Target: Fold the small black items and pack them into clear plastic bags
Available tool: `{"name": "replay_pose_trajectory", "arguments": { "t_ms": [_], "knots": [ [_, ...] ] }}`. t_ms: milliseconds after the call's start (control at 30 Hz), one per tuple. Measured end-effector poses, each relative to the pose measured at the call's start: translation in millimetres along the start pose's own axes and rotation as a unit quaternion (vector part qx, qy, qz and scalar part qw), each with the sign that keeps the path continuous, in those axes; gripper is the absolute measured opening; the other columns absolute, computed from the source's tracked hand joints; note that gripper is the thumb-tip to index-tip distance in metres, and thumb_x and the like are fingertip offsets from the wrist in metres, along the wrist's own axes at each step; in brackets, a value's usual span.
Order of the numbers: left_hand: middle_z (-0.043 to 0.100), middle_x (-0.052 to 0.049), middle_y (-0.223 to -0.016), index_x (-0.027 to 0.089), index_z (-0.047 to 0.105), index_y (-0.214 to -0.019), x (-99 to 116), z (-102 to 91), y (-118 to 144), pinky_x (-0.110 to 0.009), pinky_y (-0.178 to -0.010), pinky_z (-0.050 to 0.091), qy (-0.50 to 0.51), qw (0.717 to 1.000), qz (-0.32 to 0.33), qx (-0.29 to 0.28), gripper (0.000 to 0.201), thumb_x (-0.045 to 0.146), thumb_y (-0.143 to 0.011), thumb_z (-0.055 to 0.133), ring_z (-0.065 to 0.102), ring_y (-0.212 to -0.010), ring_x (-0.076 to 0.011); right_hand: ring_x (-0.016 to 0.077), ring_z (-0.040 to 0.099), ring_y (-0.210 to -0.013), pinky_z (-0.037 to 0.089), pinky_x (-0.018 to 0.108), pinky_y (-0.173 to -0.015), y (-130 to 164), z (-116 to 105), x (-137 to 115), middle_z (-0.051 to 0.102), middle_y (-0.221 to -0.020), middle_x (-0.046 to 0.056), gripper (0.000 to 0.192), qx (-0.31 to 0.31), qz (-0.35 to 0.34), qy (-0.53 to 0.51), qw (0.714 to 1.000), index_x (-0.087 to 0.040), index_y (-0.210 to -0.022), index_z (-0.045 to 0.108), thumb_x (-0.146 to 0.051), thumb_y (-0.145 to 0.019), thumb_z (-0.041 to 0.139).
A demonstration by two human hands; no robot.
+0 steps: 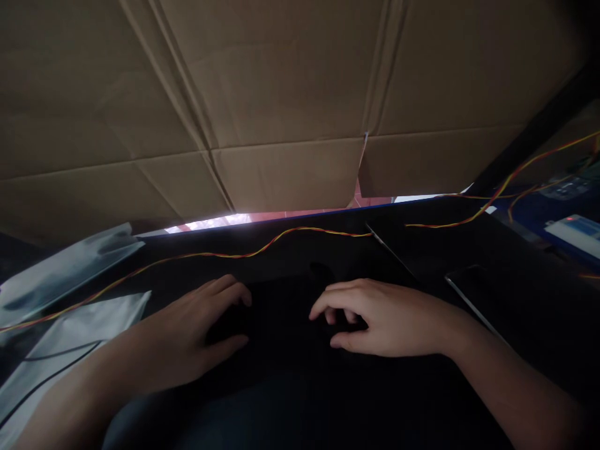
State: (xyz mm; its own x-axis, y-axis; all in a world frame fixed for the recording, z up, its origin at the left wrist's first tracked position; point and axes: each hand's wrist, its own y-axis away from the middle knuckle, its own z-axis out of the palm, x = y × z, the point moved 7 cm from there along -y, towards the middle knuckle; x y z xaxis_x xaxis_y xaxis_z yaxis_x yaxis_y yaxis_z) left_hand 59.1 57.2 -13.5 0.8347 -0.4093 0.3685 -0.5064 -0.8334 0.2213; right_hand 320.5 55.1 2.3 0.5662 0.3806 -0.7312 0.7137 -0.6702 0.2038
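Dim black tabletop (276,262), blue-edged; hands (206,331) (379,319) loosely curled.

Creased, matt cardboard (290,81) spans the top of the frame above a dull black surface (281,265), with a wrinkled, frosted-looking plastic bag (70,272) at left.

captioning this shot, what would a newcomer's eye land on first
Probably the left hand and right hand, facing each other in the lower half, fingers curled, against a dark surface. Next, the big creased cardboard filling the upper part, then the bright yellow-and-red wire running across beyond the hands.
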Motion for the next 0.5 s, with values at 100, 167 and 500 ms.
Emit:
{"name": "replay_pose_trajectory", "arguments": {
  "t_ms": [100, 167, 500],
  "knots": [
    [0.07, -0.002, -0.128, 0.032, 0.065, -0.128, -8.8, 4.1, 1.2, -0.029, -0.084, 0.061, 0.018, 0.999, -0.027, -0.024, 0.044, 0.053, -0.091, 0.077, 0.074, -0.102, -0.0229, 0.0149, 0.072, -0.087, 0.051, 0.025, -0.073, 6.2, 13.3, -4.9, 0.078, -0.099, -0.001, 0.022, -0.113, -0.036, -0.071, 0.99, -0.028, -0.113, 0.086, -0.029, -0.091, 0.084],
    [0.071, -0.002, -0.127, 0.032, 0.064, -0.13, -15.2, 5.7, 1.7, -0.029, -0.083, 0.061, 0.031, 0.999, -0.031, -0.027, 0.049, 0.058, -0.091, 0.079, 0.073, -0.102, -0.0225, 0.0151, 0.074, -0.09, 0.053, 0.024, -0.076, 13.8, 24.1, -7.5, 0.079, -0.099, 0.0, 0.016, -0.201, -0.05, -0.113, 0.972, -0.027, -0.104, 0.089, -0.038, -0.093, 0.083],
    [0.075, 0.001, -0.104, 0.028, 0.072, -0.102, 10.1, -15.0, -4.2, -0.025, -0.078, 0.054, 0.011, 0.999, 0.051, -0.002, 0.02, 0.03, -0.106, 0.053, 0.071, -0.09, -0.0176, 0.006, 0.062, -0.045, 0.048, 0.018, -0.053, 5.9, 24.0, 6.6, 0.077, -0.084, -0.004, 0.023, -0.16, 0.092, -0.141, 0.973, -0.023, -0.12, 0.075, -0.029, -0.105, 0.059]
  ]
}}
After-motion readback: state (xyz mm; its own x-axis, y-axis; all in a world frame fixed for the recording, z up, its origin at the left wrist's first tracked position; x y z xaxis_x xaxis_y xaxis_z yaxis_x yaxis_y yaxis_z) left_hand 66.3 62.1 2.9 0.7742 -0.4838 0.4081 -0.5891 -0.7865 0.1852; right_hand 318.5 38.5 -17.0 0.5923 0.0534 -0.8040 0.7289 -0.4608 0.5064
